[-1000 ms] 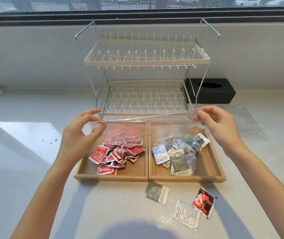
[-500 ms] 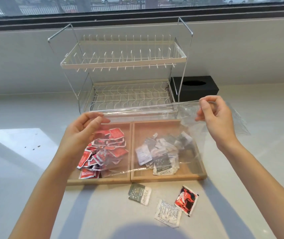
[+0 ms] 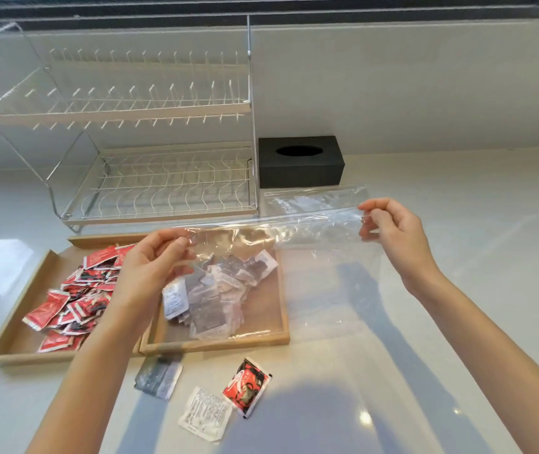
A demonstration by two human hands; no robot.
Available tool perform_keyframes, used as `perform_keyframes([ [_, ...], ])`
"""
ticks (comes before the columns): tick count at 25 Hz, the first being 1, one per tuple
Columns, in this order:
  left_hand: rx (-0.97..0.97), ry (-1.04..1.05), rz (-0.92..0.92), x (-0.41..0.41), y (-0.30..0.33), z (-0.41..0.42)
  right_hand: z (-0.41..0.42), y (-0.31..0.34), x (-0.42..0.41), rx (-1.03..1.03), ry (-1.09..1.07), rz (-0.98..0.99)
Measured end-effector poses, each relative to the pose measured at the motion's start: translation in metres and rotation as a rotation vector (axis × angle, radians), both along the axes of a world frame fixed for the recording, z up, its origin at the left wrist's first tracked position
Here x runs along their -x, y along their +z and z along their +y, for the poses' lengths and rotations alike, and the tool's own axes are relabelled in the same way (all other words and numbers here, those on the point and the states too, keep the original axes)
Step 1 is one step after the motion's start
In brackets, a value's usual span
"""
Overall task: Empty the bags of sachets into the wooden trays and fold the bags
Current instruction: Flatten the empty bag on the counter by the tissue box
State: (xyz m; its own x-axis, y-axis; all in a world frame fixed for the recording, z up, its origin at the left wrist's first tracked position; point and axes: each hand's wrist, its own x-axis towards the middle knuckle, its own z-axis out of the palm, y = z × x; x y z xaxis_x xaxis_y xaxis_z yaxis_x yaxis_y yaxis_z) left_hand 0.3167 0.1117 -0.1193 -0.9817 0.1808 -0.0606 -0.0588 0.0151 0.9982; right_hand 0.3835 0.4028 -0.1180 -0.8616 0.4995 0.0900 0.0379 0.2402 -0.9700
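An empty clear plastic bag (image 3: 324,276) hangs stretched between my hands above the counter. My left hand (image 3: 150,267) pinches its top left corner over the trays. My right hand (image 3: 392,234) pinches the top right corner. The left wooden tray (image 3: 12,342) holds several red sachets (image 3: 71,303). The right wooden tray (image 3: 261,339) holds several grey and white sachets (image 3: 215,290), seen partly through the bag. A second clear bag (image 3: 307,199) lies flat behind, near the black box.
Three loose sachets lie on the white counter in front of the trays: grey (image 3: 158,376), white (image 3: 206,412) and red (image 3: 247,386). A two-tier wire dish rack (image 3: 150,178) stands behind the trays, a black tissue box (image 3: 299,162) to its right.
My hands have carried the stretched bag to the right, so it now hangs over the right tray and the bare counter beside it. The view has swung right too.
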Motion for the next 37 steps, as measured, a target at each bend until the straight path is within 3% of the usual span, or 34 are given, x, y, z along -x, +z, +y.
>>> perform_keyframes([
  [10, 0.116, 0.133, 0.083, 0.025, -0.022, 0.114, 0.109, -0.022, 0.013, -0.051, 0.07, -0.099],
  [14, 0.318, 0.156, 0.175, 0.048, -0.032, 0.157, 0.143, -0.041, 0.044, -0.034, 0.006, -0.142],
  [27, 0.797, 0.011, 0.082, 0.14, -0.109, 0.223, 0.178, -0.117, 0.151, -0.236, 0.116, -0.327],
  [33, 1.13, -0.04, 0.241, 0.135, -0.137, 0.231, 0.165, -0.143, 0.141, -0.718, 0.188, -0.329],
  [37, 1.282, -0.232, 0.353, 0.123, -0.147, 0.232, 0.149, -0.149, 0.134, -0.863, 0.354, -0.371],
])
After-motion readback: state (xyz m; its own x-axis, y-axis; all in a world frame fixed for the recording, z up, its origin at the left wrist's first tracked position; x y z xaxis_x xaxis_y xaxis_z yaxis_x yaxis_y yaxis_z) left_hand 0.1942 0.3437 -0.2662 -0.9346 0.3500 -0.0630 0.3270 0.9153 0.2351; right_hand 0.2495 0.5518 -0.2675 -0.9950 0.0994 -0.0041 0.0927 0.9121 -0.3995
